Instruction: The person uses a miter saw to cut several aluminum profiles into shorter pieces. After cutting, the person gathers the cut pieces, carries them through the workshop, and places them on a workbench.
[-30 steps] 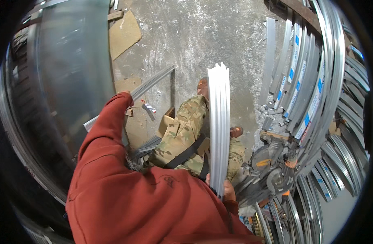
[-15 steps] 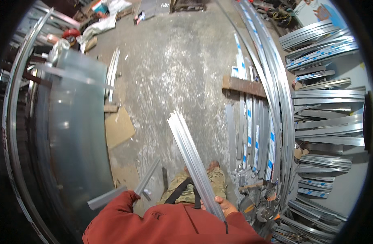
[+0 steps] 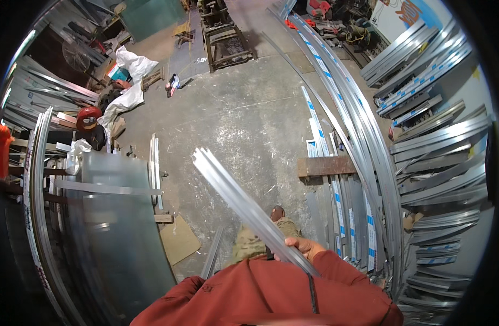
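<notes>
The right grip (image 3: 304,247) is curled firmly round a bundle of long, silvery metal profiles (image 3: 236,196), and that bundle now slants further leftward than half a second ago! The left grip is hidden, state impossible to tell. Left of the bundle, a narrow grey metal profile (image 3: 212,252); right of it, a straight brown beam (image 3: 325,167).

A scuffed, pale-speckled grey floor (image 3: 233,119) spreads across the middle; a dark framed stand (image 3: 221,27) rises at twelve o'clock, a pale wall (image 3: 469,84) at two, a bright strip of light (image 3: 22,46) at ten.
</notes>
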Available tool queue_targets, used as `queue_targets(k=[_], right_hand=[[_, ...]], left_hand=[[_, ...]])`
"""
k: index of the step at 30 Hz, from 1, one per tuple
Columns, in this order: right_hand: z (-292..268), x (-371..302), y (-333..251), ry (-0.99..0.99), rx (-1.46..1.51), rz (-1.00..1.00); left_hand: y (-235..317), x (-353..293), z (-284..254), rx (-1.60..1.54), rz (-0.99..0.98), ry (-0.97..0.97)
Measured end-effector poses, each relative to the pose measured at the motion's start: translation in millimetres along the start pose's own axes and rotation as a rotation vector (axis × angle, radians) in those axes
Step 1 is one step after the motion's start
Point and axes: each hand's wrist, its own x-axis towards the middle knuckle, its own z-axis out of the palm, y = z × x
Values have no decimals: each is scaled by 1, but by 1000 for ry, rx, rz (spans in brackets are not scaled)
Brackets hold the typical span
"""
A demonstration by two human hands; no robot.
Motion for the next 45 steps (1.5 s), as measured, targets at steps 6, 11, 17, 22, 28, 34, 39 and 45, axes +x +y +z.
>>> queue_targets(k=[6, 11, 17, 22, 28, 34, 39, 45], right_hand=[[76, 15, -141, 16, -98, -129], [123, 53, -259, 10, -169, -118], [169, 63, -379, 14, -106, -184], [156, 69, -498, 104, -75, -187], [190, 41, -679, 200, -70, -208], [244, 19, -833, 330, -93, -321], [272, 24, -967, 469, -122, -367], [296, 42, -1085, 570, -291, -519]], left_hand=[[75, 17, -102, -3, 14, -5], [154, 39, -225, 36, 63, 2], [290, 63, -391, 122, 111, 32], [450, 81, -524, 124, 141, 43], [589, 55, -603, 168, 7, 12], [678, 62, -645, 103, 11, 2], [783, 98, -724, 133, 56, -61], [918, 134, -841, 212, 99, -120]])
